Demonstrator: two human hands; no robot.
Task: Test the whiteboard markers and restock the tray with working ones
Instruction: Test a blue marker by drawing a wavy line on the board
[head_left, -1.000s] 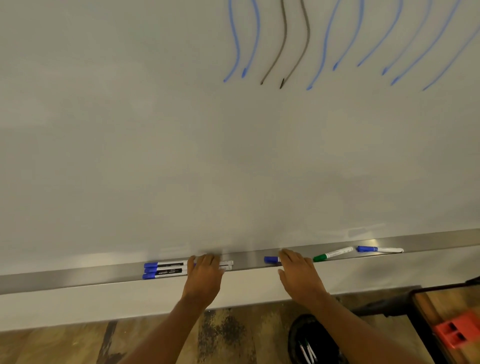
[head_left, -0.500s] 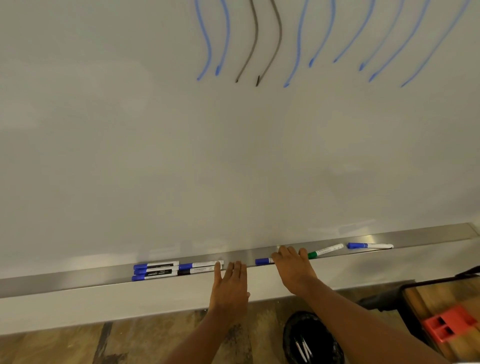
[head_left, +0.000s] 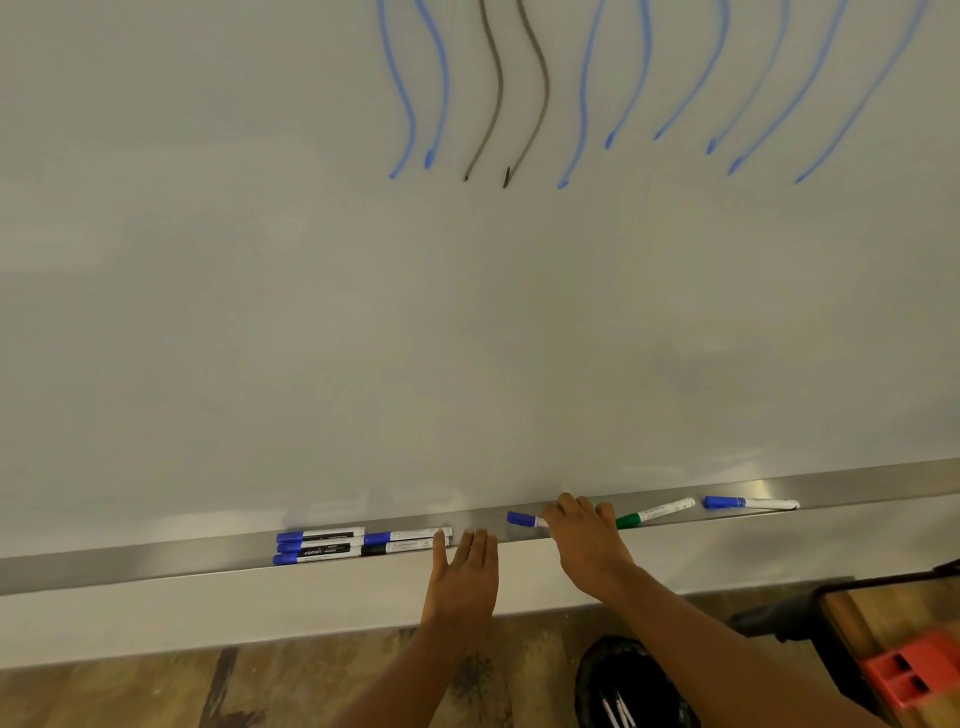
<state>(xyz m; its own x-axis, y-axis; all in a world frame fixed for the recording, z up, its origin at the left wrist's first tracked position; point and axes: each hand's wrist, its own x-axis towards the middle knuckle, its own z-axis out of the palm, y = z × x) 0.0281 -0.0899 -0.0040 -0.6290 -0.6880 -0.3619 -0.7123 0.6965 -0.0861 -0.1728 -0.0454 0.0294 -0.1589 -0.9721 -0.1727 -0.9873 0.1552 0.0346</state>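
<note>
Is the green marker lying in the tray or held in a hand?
In the tray. The green marker lies slanted on it, just right of the right hand, whose fingers cover part of a blue marker.

Just one view, worn on the head. Faces forward and down, nearly square onto the whiteboard (head_left: 260, 286), near enough for the left hand (head_left: 462, 582) and right hand (head_left: 587, 551) to reach the marker tray (head_left: 130, 564). Takes in pen strokes (head_left: 428, 158) at the top edge, the tray slanting up to the right across the lower part, and floor (head_left: 130, 696) along the bottom. Catches a tabletop (head_left: 878, 618) corner at lower right.
</note>
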